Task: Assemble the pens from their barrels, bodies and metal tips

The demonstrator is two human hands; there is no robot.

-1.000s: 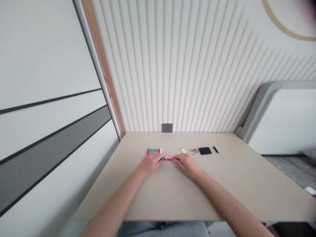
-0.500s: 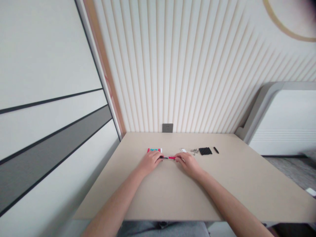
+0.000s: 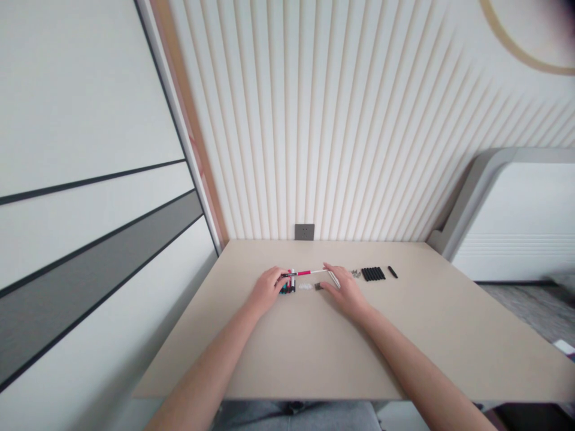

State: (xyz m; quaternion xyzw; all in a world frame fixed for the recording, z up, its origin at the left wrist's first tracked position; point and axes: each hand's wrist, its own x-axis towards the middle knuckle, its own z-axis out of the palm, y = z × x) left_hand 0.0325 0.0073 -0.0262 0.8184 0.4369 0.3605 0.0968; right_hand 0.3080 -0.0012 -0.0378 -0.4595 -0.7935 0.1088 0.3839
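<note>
My left hand (image 3: 267,289) is closed around the dark end of a pen (image 3: 304,273) with a red section, and a thin white length runs rightward from it. The tip of that white length reaches the fingers of my right hand (image 3: 344,289), whose thumb and fingers are spread apart; whether they touch it I cannot tell. Beneath and beside my left hand lies a row of coloured marker-like tubes (image 3: 292,284), partly covered. Small clear pieces (image 3: 305,286) sit between the hands. By my right thumb are small dark pieces (image 3: 318,287), and white sticks (image 3: 334,278) show between thumb and fingers.
Right of my right hand lie small metallic pieces (image 3: 356,273), a row of black tubes (image 3: 373,273) and a single black tube (image 3: 393,272). The beige table (image 3: 309,347) meets a ribbed wall with a dark socket (image 3: 304,231). A white panelled cabinet (image 3: 112,287) stands on the left.
The pen has moved up and away from me, and a thin white length now shows at its right end. My right hand has spread its fingers. Small pieces between the hands are now uncovered.
</note>
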